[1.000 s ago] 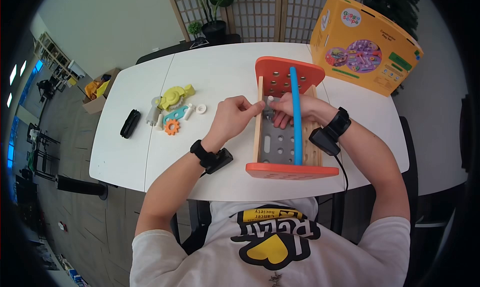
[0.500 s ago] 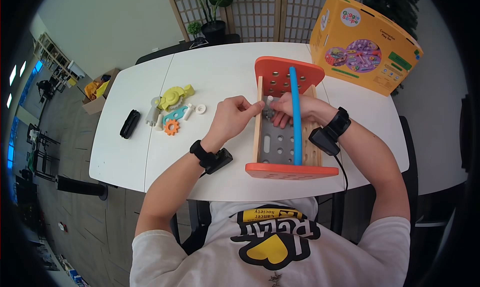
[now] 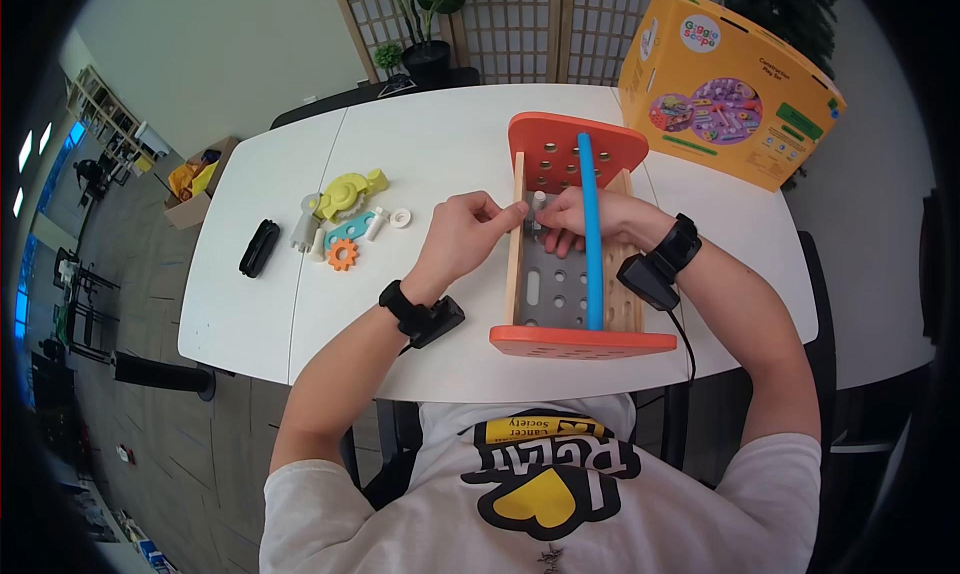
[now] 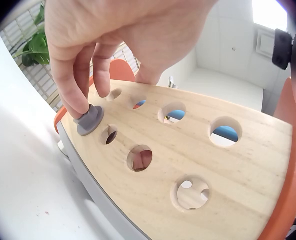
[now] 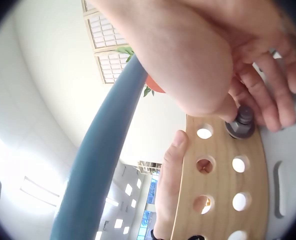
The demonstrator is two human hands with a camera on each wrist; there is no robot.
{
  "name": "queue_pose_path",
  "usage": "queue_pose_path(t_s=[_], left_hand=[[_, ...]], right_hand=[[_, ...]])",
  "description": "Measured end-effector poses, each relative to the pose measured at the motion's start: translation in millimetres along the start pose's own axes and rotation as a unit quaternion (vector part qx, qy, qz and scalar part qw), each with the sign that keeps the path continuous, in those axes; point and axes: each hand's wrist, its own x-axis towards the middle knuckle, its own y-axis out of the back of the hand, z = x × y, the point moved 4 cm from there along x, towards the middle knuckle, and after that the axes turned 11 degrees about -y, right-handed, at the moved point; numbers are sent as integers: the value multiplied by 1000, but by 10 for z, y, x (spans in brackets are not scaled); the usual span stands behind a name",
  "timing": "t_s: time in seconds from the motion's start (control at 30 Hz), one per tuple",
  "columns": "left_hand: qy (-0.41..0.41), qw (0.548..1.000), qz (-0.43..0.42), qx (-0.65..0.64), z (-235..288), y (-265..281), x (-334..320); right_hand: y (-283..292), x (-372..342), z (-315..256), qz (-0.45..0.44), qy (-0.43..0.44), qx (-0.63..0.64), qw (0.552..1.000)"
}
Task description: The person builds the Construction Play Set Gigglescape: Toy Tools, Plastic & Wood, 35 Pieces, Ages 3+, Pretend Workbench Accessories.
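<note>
Since the earlier frame, nothing has clearly moved. My left hand (image 4: 120, 40) grips 1 bolt head (image 4: 90, 121) outside the panel (image 4: 243, 172); my right hand (image 5: 228, 60) pinches the nut (image 5: 241, 128) inside. Left-hand slip could spin the bolt.

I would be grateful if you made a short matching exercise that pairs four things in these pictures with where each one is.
Things
1. Grey bolt
2. Blue bar
3. Orange gear
4. Yellow box

Places
A. Standing at the far right of the white table
B. Lying beside a teal piece
C. In a hole of the wooden side panel
D. Spanning the two red end panels

Pairs: 1-C, 2-D, 3-B, 4-A
</note>
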Motion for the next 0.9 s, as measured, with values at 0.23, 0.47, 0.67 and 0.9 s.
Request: queue_pose_path(t_s=[0.23,0.47,0.67,0.9], left_hand=[[-6,1000,1,-3,5,4,-5],[4,1000,-3,4,29,9,-12],[-4,1000,1,-2,-13,-6,-3],[0,1000,-1,6,24,9,-10]], right_hand=[[10,-71,-43,47,25,23,998],[0,2,5,4,59,-31,998],[10,-4,-6,21,-8,24,999],[15,-2,4,22,98,-36,994]])
